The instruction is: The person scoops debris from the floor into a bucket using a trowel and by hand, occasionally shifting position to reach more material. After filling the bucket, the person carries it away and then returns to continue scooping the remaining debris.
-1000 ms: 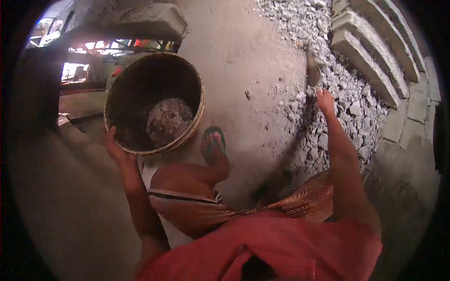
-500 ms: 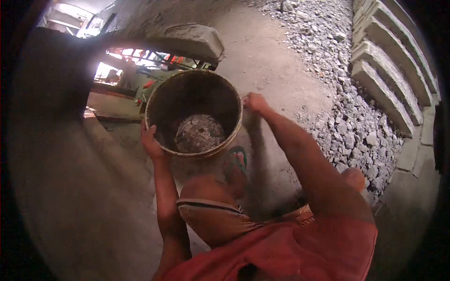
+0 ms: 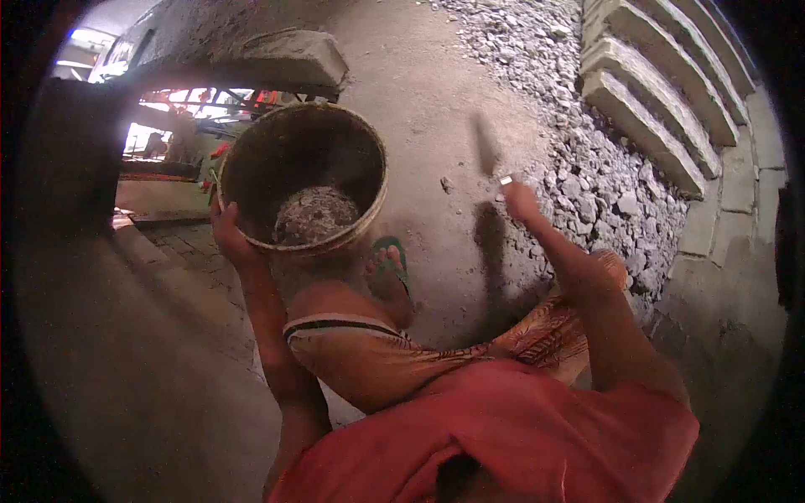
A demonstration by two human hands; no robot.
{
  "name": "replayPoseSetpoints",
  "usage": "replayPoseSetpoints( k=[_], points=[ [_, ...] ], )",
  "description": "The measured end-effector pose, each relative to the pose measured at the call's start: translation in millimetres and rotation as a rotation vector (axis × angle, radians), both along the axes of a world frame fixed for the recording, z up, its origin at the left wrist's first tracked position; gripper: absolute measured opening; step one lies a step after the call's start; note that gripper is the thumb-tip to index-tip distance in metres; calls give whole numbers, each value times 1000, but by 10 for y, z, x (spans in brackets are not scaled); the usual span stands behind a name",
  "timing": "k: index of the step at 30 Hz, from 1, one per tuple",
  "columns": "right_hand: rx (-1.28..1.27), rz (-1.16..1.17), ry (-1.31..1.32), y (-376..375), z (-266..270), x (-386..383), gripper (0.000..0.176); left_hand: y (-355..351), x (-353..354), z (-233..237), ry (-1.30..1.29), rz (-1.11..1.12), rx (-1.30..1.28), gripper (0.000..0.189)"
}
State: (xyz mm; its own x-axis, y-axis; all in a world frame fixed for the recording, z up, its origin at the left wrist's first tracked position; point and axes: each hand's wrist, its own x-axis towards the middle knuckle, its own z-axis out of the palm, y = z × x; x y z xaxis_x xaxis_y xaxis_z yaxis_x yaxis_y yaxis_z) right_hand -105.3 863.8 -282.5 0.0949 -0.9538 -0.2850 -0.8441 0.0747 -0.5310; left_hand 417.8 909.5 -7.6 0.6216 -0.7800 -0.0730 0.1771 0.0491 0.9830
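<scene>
My left hand (image 3: 232,232) grips the near-left rim of a large, worn bucket (image 3: 369,220), tilted so that I look into its mouth. Dried grey crust or residue (image 3: 317,215) covers the bucket's bottom. Closed around the handle of a trowel, my right hand (image 3: 521,201) is held out to the right, apart from the bucket. The trowel's blade (image 3: 484,144) points away from me and is blurred by motion.
Crushed stone (image 3: 587,201) lies along the right, beside a row of concrete slabs (image 3: 650,138). A concrete block (image 3: 293,60) stands behind the bucket. My sandalled foot (image 3: 388,264) is on the dusty floor (image 3: 402,101). An opening with daylight (image 3: 149,139) is at left.
My right hand has swung away from the bucket's right rim, bringing the trowel into plain sight. The bucket, still held by my left hand, appears farther left as the view has shifted.
</scene>
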Motion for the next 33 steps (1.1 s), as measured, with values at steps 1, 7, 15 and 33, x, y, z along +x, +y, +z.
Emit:
replayPoseSetpoints(
  k=[1, 7, 15, 33],
  points=[
    [-105, 196, -178, 206, 7, 217, 31, -25, -37, 21, -19, -12, 0, 47],
    [219, 114, -78, 423, -95, 184, 38, -153, -3, -186, -572, -164, -98, 43],
    [-64, -41, 359, 13, 462, -2352, 35, -655, -392, 196, -715, -277, 113, 45],
    [211, 54, 96, 1296, 532, -1705, 38, -2330, -2378, -492, -177, -553, -154, 16]
  ],
)
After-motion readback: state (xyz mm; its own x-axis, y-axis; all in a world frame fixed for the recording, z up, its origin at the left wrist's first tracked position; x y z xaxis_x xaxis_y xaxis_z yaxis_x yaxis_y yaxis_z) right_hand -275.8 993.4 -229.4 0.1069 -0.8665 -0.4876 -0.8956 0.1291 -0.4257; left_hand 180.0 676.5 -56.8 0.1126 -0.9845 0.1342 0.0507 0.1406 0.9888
